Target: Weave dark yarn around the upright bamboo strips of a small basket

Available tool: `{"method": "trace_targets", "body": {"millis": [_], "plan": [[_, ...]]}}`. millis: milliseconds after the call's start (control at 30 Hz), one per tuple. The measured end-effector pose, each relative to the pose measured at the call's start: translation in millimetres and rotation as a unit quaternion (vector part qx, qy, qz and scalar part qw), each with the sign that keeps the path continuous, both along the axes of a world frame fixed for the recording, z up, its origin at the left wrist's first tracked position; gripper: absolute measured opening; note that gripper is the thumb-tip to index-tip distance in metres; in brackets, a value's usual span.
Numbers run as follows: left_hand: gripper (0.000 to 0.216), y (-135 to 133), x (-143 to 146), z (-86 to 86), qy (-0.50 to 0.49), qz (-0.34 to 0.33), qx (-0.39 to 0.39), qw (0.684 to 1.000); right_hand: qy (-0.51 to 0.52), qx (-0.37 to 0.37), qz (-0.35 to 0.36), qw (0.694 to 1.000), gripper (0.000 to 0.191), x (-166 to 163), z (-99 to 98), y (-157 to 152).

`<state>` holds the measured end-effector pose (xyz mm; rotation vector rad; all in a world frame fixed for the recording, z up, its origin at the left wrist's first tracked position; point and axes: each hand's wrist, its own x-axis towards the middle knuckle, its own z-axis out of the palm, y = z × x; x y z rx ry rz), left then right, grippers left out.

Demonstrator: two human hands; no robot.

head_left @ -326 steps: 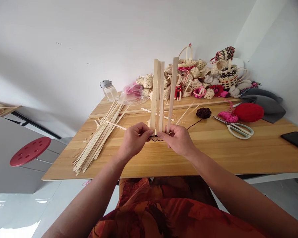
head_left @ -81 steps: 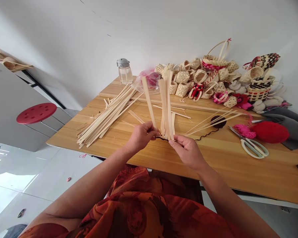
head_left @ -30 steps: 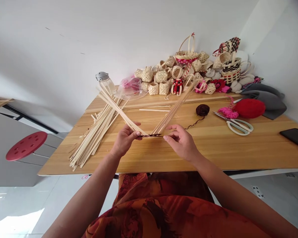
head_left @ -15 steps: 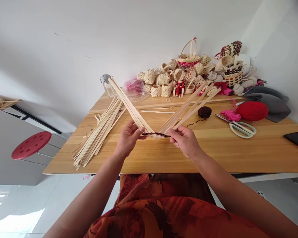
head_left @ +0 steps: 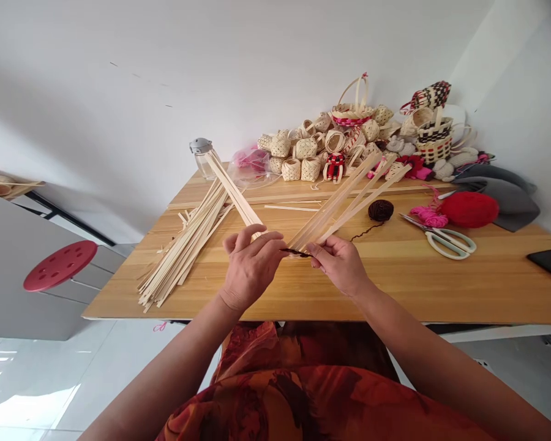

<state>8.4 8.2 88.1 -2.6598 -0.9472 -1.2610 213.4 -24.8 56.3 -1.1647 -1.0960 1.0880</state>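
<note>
Between my hands, above the near part of the table, is a piece of pale flat wooden strips (head_left: pixel 333 205) fanning away from me in two groups. Dark brown yarn (head_left: pixel 297 252) runs along its near edge. My left hand (head_left: pixel 253 264) lies over the left side, thumb and index finger pinched at the yarn, the other fingers raised over the strips. My right hand (head_left: pixel 340 262) pinches the right end of the yarn edge and the strips' base. From there a strand leads to a dark brown yarn ball (head_left: pixel 381 211). The left hand hides part of the woven base.
A bundle of loose strips (head_left: pixel 186 251) lies left on the table (head_left: pixel 266 300). White-handled scissors (head_left: pixel 450 242), red yarn (head_left: pixel 471 209) and a phone (head_left: pixel 550 264) are at right. Small woven baskets (head_left: pixel 305 148) are heaped along the wall, with a lidded glass jar (head_left: pixel 202 160) to their left.
My left hand has turned over and moved right along the edge, its fingers now covering the left half of the yarn. My right hand stays nearly in place, still pinching.
</note>
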Motion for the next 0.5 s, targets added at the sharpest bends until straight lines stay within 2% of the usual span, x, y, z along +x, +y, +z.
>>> {"method": "trace_targets", "body": {"millis": [100, 200, 267, 367, 500], "plan": [[0.013, 5.3, 0.4, -2.9, 0.031, 0.006, 0.01, 0.999, -0.045, 0.001, 0.009, 0.999, 0.036, 1.4, 4.5, -0.5], [0.014, 9.1, 0.1, -0.8, 0.04, -0.036, -0.022, 0.998, -0.075, 0.016, 0.008, 0.997, 0.034, 3.9, 11.6, 1.9], [0.013, 10.1, 1.1, 3.6, 0.008, -0.059, -0.059, 0.997, -0.087, 0.026, 0.013, 0.996, 0.032, 5.3, 17.3, 4.5], [0.023, 10.8, 4.3, 13.2, -0.049, -0.05, -0.116, 0.991, -0.106, 0.032, 0.028, 0.994, 0.03, 6.5, 26.0, 8.1], [0.033, 15.3, 7.4, 27.3, -0.042, -0.059, -0.159, 0.985, -0.119, 0.032, 0.022, 0.992, 0.029, 7.1, 37.0, 11.7]]}}
